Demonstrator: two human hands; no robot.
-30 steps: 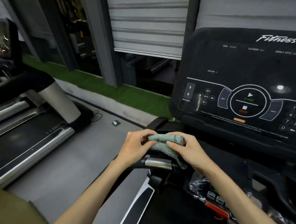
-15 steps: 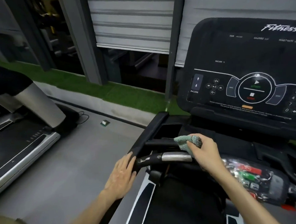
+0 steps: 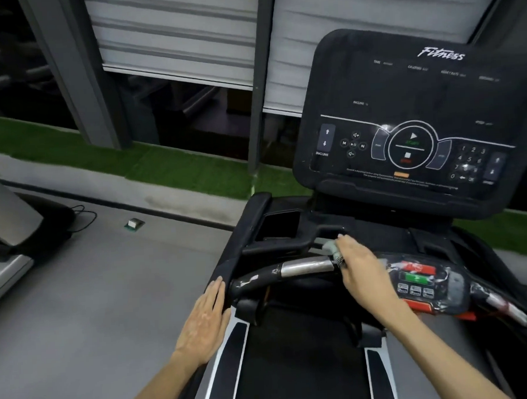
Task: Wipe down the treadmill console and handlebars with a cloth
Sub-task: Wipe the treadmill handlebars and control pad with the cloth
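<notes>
The black console (image 3: 411,124) reads "Fitness" at its top, with "INCLINE" beside the arrow keys at its lower left and a number pad at its lower right. Just below it, the right hand (image 3: 364,273) is closed around a pale green cloth (image 3: 329,247), pressing it on the handlebar (image 3: 302,266) beside the bar's silver sensor section. Further left of the console, the left hand (image 3: 204,321) lies open, fingers flat against the black side rail (image 3: 229,262).
</notes>
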